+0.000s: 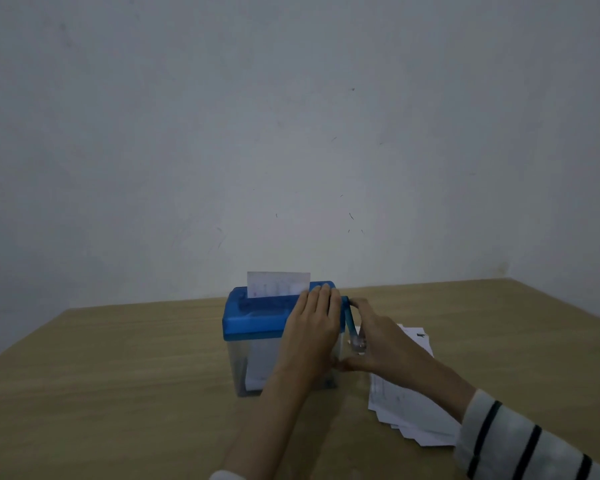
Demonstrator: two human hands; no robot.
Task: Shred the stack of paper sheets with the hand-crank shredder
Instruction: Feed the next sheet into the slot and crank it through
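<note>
A small shredder (253, 320) with a blue lid and a clear bin stands on the wooden table. A white paper sheet (278, 284) sticks up out of its top slot. My left hand (312, 327) lies flat on the right part of the lid, fingers straight. My right hand (374, 337) grips the clear knob of the blue crank (351, 318) on the shredder's right side; the crank arm points downward. The stack of paper sheets (406, 410) lies on the table to the right, partly under my right forearm. White paper shows inside the bin.
The wooden table (118, 375) runs up to a plain grey wall behind the shredder. Its right edge slants away at the far right. My right sleeve is white with dark stripes.
</note>
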